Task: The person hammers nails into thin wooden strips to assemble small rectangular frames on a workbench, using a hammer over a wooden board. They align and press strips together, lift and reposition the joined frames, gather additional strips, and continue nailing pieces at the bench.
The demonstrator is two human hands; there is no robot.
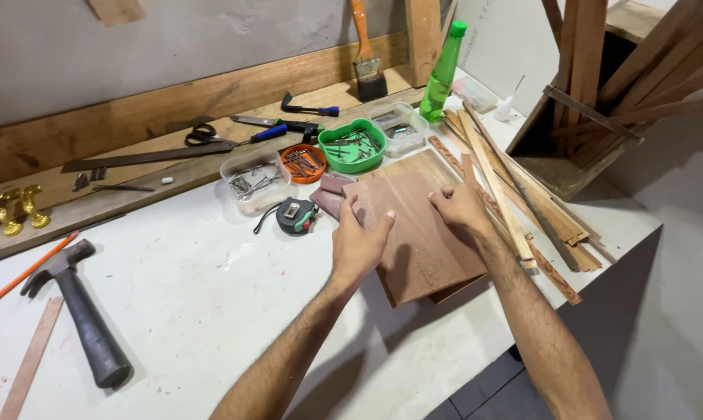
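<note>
Both hands flat on reddish wooden board (pixel 417 233) at white table (pixel 211 288) edge: left hand (pixel 359 245) spread, right hand (pixel 460 206) curled on far edge; press evenly, keeping stacked boards aligned; tape measure (pixel 297 215) just beside.

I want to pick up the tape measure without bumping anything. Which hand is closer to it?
Left. The left hand rests on the wooden board, just right of the tape measure. The right hand lies further right.

Both forearms outstretched, left hand (pixel 359 243) flat with fingers spread, right hand (pixel 459 207) knuckles-up, fingers curled.
</note>
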